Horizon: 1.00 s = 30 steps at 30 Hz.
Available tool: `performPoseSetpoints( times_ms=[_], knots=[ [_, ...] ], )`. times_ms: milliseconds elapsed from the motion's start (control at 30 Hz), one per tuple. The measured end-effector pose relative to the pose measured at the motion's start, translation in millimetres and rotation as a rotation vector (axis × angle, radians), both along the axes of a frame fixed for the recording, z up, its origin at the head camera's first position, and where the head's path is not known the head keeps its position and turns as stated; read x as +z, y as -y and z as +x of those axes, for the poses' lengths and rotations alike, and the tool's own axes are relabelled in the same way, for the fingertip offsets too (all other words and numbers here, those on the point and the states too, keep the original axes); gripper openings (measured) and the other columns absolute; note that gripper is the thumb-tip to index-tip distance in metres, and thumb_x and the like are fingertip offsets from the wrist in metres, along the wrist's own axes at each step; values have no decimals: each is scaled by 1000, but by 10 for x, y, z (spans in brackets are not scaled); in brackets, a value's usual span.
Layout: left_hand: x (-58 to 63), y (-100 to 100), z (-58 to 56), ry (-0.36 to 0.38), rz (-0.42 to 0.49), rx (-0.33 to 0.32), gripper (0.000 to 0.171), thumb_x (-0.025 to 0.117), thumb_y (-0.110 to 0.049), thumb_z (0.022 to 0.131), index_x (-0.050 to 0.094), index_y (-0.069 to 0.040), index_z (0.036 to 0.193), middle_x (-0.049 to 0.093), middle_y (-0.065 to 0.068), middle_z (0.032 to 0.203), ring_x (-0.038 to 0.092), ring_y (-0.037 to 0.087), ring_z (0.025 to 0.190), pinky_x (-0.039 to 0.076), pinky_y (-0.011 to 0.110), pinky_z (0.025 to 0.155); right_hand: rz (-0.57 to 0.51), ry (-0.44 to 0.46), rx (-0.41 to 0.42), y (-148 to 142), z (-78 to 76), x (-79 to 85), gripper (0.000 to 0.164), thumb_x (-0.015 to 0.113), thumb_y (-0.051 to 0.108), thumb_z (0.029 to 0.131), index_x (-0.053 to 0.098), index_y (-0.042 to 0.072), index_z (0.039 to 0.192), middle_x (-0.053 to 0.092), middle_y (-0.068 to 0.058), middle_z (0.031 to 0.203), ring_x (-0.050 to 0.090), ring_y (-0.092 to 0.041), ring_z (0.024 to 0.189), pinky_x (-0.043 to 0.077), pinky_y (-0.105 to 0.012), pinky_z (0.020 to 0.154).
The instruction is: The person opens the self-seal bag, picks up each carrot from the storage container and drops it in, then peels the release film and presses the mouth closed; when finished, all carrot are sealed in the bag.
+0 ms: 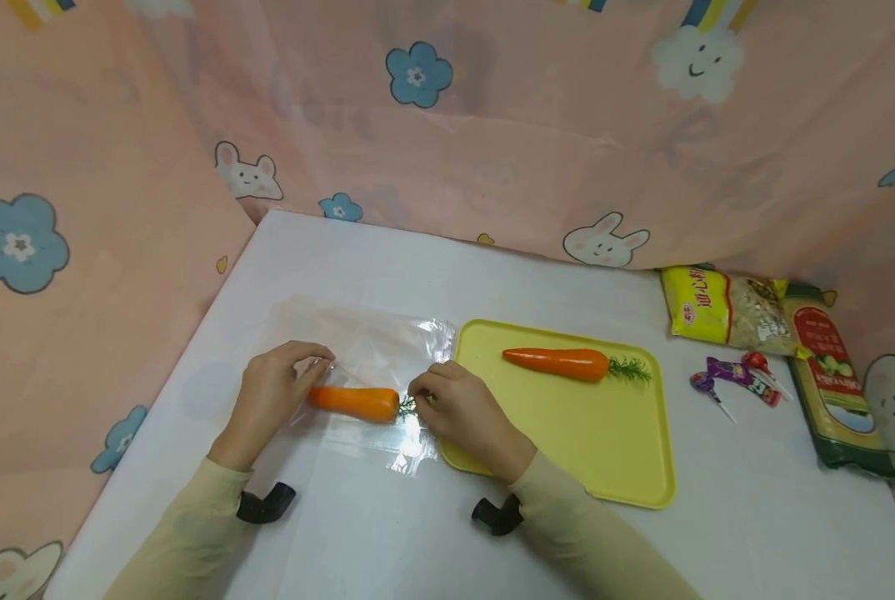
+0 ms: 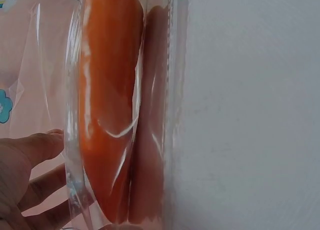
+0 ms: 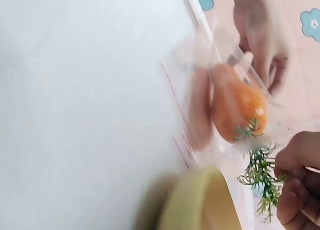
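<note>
An orange carrot (image 1: 357,403) lies inside a clear plastic bag (image 1: 410,337) on the table, its tip to the left. At the tip end, my left hand (image 1: 271,400) pinches the bag's film between thumb and fingers. My right hand (image 1: 462,408) is at the other end, its thumb and fingers pinching the carrot's green leaves (image 3: 262,172). These leaves stick out past the bag in the right wrist view. Through the film, the left wrist view shows the carrot's body (image 2: 110,89) lengthwise.
A yellow tray (image 1: 560,450) bears a second carrot (image 1: 560,363) right of the bag. Further right lie wrapped candies and lollipops (image 1: 740,375), a yellow food packet (image 1: 728,308) and a green-and-red packet (image 1: 833,367). A patterned pink cloth (image 1: 492,167) hangs behind the white table.
</note>
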<state>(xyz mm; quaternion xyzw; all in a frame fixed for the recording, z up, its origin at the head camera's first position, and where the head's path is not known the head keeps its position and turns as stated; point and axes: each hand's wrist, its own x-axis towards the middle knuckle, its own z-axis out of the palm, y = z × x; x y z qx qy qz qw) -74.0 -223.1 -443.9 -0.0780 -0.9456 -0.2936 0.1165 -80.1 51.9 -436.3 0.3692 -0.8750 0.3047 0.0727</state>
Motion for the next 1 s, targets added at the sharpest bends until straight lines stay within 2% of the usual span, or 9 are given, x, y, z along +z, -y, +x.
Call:
performPoseSetpoints(
  times_ms=[133, 267, 400, 500, 633, 800, 1000],
  knots=[
    [12, -15, 2, 9, 3, 14, 14, 74, -9, 81, 72, -13, 94, 68, 8, 104, 63, 28, 93, 55, 47, 71, -36, 82, -20, 93, 36, -49, 10, 65, 8, 82, 71, 12, 89, 60, 9, 81, 51, -6, 74, 45, -14, 66],
    [19, -43, -10, 8, 10, 2, 14, 74, -10, 81, 73, -14, 95, 69, 7, 103, 63, 26, 84, 55, 42, 67, -43, 153, -37, 29, 22, -25, 13, 68, 9, 82, 71, 14, 93, 62, 9, 88, 52, -9, 80, 46, -18, 70],
    [26, -45, -16, 12, 7, -3, 15, 74, -10, 82, 73, -14, 96, 69, 7, 103, 62, 24, 78, 54, 40, 65, 15, 199, -88, -105, -29, 14, 20, 72, 10, 79, 70, 15, 99, 63, 7, 96, 51, -13, 87, 46, -24, 74],
    [35, -23, -4, 32, 3, 9, 15, 73, -10, 83, 72, -14, 97, 68, 7, 105, 62, 26, 81, 55, 43, 67, 79, 230, -81, -153, -49, 5, 25, 72, 12, 80, 68, 14, 104, 63, 4, 101, 52, -13, 90, 47, -26, 78],
    [43, -7, 7, 60, 5, 24, 14, 72, -11, 84, 72, -14, 98, 68, 8, 107, 62, 28, 89, 55, 46, 71, 96, 205, -61, -106, -34, -55, 24, 71, 16, 82, 67, 14, 106, 64, 3, 98, 53, -10, 87, 48, -25, 77],
    [29, -16, 4, 44, 17, 14, 13, 71, -12, 85, 72, -13, 97, 68, 8, 104, 63, 28, 90, 54, 45, 70, 84, 103, -151, 28, -17, -134, 14, 73, 19, 80, 68, 17, 93, 60, 8, 82, 49, -9, 75, 45, -24, 67],
    [22, -24, 0, 28, 16, 9, 12, 71, -13, 85, 72, -14, 97, 68, 7, 102, 63, 28, 88, 54, 43, 68, 82, 93, -214, 151, -23, -178, 10, 74, 22, 80, 64, 20, 82, 59, 12, 79, 48, -9, 74, 43, -21, 63]
  ],
)
